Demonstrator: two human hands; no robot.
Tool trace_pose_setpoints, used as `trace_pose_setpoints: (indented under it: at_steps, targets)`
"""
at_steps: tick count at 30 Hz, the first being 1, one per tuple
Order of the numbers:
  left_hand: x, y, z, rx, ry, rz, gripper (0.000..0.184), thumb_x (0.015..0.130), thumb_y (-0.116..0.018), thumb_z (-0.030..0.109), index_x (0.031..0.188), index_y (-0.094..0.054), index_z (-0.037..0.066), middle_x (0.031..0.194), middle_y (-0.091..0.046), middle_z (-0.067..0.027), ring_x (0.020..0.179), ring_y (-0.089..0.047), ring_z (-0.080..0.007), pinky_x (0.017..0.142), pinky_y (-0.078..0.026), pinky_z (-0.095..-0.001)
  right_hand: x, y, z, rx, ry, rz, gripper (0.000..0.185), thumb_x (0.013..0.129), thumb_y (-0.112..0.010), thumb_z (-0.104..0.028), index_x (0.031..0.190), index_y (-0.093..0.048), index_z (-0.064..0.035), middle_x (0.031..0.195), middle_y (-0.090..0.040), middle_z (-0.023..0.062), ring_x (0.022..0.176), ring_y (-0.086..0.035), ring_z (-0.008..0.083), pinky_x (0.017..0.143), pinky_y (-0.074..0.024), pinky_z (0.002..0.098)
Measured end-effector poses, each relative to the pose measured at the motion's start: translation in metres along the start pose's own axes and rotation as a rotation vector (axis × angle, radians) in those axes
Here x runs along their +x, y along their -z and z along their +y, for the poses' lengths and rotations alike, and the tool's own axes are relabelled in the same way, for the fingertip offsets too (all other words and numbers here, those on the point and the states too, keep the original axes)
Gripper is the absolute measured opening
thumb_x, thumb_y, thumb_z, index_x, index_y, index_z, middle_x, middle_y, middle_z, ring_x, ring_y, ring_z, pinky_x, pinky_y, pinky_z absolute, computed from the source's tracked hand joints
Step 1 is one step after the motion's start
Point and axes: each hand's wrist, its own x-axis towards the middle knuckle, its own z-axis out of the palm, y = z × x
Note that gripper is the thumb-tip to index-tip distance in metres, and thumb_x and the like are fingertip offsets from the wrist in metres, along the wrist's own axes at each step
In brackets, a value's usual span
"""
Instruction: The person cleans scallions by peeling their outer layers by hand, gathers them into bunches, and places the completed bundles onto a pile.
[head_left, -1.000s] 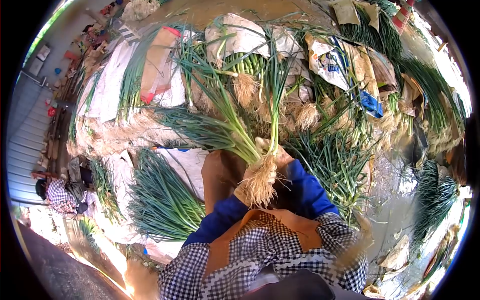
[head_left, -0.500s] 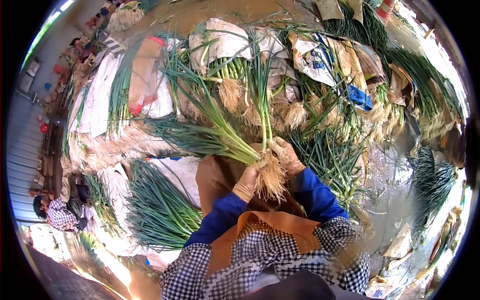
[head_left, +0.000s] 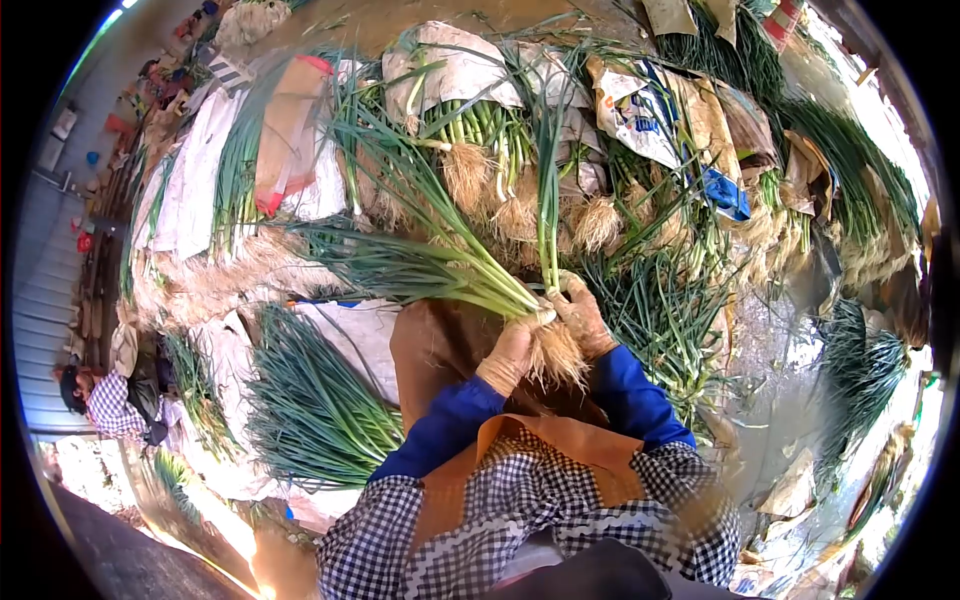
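My left hand (head_left: 510,352) is closed around the lower stalks of a bunch of green onions (head_left: 478,262), whose leaves fan out to the upper left. Closed on a few more green onion stalks (head_left: 547,225) is my right hand (head_left: 585,320); these point straight away from me. Both hands meet over my lap, and the pale stringy roots (head_left: 557,362) hang down between them. The fingertips are partly hidden behind stalks and roots.
Beyond my knees, rows of green onions (head_left: 480,130) lie partly under white sacks (head_left: 455,65). A large leafy pile (head_left: 315,400) is at my left, another (head_left: 655,320) at my right. A person in a checked top (head_left: 115,405) is at far left.
Both hands have come closer together, bringing the two groups of stalks nearly side by side. The roots have shifted slightly right, and the upright stalks have swung a little to the right.
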Motion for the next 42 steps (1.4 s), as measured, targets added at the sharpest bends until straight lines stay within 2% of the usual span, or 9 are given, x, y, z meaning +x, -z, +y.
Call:
trace_pose_setpoints:
  at_steps: [8, 14, 20, 24, 28, 32, 38, 41, 42]
  targets:
    - [0.007, -0.011, -0.006, -0.190, -0.024, 0.056, 0.011, 0.080, -0.056, 0.000, 0.091, -0.058, 0.000, 0.085, -0.058, -0.0051, 0.078, -0.057, -0.0147, 0.072, -0.048, -0.0260, -0.013, -0.026, 0.001, 1.089, -0.366, 0.255, 0.029, 0.090, -0.045, -0.013, 0.115, -0.039, 0.0000, 0.096, -0.055, 0.0136, 0.083, -0.057, 0.0196, 0.076, -0.0489, 0.0340]
    - [-0.014, -0.008, 0.028, -0.418, -0.063, -0.234, 0.021, 0.080, -0.055, 0.003, 0.102, -0.054, 0.003, 0.095, -0.060, -0.0103, 0.096, -0.058, -0.0236, 0.093, -0.046, -0.0414, -0.001, 0.075, 0.053, 0.389, -0.202, 0.813, 0.021, 0.090, -0.047, -0.022, 0.085, -0.057, -0.0038, 0.065, -0.045, -0.0018, 0.057, -0.040, 0.0115, 0.050, -0.0347, 0.0292]
    - [-0.006, 0.013, 0.001, -0.208, 0.110, -0.061, 0.031, 0.081, -0.052, 0.003, 0.111, -0.051, 0.000, 0.115, -0.056, -0.0150, 0.101, -0.056, -0.0217, 0.090, -0.046, -0.0340, 0.002, 0.001, -0.037, -0.698, 0.582, 0.103, 0.023, 0.082, -0.054, -0.013, 0.100, -0.057, 0.0001, 0.100, -0.057, 0.0167, 0.089, -0.056, 0.0320, 0.079, -0.0467, 0.0363]
    - [-0.022, -0.003, 0.024, -0.163, 0.165, -0.154, 0.032, 0.082, -0.050, 0.007, 0.112, -0.051, -0.004, 0.108, -0.058, -0.0120, 0.091, -0.058, -0.0215, 0.082, -0.049, -0.0320, 0.000, 0.014, -0.058, 0.438, -0.215, -0.134, 0.034, 0.094, -0.042, -0.025, 0.116, -0.051, -0.0006, 0.111, -0.054, 0.0105, 0.107, -0.052, 0.0184, 0.093, -0.0397, 0.0307]
    - [-0.019, 0.009, 0.024, -0.312, 0.248, -0.234, 0.030, 0.082, -0.049, 0.005, 0.109, -0.052, -0.007, 0.099, -0.060, -0.0145, 0.085, -0.060, -0.0236, 0.081, -0.050, -0.0335, 0.024, -0.012, -0.002, 0.476, -0.308, -0.468, 0.042, 0.095, -0.039, -0.034, 0.118, -0.052, -0.0018, 0.097, -0.059, 0.0062, 0.090, -0.055, 0.0166, 0.080, -0.0432, 0.0336]
    - [-0.023, 0.009, 0.032, -0.339, 0.264, -0.120, 0.031, 0.080, -0.051, 0.005, 0.108, -0.052, -0.008, 0.091, -0.061, -0.0186, 0.078, -0.063, -0.0254, 0.069, -0.056, -0.0350, 0.013, 0.008, -0.027, -0.630, 0.546, -0.187, 0.020, 0.085, -0.050, -0.019, 0.078, -0.056, -0.0016, 0.071, -0.051, 0.0149, 0.068, -0.048, 0.0319, 0.062, -0.0407, 0.0401]
    - [-0.027, -0.008, 0.071, -0.843, 0.182, -0.684, 0.062, 0.079, -0.054, 0.005, 0.135, -0.028, 0.004, 0.096, -0.057, -0.0130, 0.090, -0.060, -0.0249, 0.073, -0.057, -0.0350, -0.007, 0.121, -0.014, 0.436, -0.072, -0.381, 0.026, 0.091, -0.047, -0.023, 0.092, -0.062, -0.0017, 0.089, -0.066, 0.0087, 0.080, -0.059, 0.0138, 0.074, -0.0457, 0.0283]
    - [0.008, 0.009, 0.062, -0.560, 0.003, -0.944, 0.053, 0.080, -0.053, 0.005, 0.131, -0.039, 0.005, 0.097, -0.057, -0.0086, 0.087, -0.059, -0.0221, 0.076, -0.055, -0.0347, 0.043, 0.123, -0.053, -1.453, -0.479, -0.889, 0.026, 0.082, -0.050, -0.027, 0.085, -0.067, -0.0075, 0.089, -0.066, 0.0110, 0.085, -0.063, 0.0262, 0.074, -0.0497, 0.0392]
    - [0.019, 0.015, 0.059, -0.460, -0.028, -0.966, 0.049, 0.080, -0.053, 0.004, 0.128, -0.044, 0.005, 0.097, -0.057, -0.0074, 0.086, -0.058, -0.0214, 0.078, -0.054, -0.0352, 0.066, 0.142, 0.017, -1.497, -0.137, -0.429, 0.022, 0.082, -0.051, -0.029, 0.081, -0.065, -0.0113, 0.083, -0.066, 0.0045, 0.078, -0.064, 0.0269, 0.068, -0.0518, 0.0408]
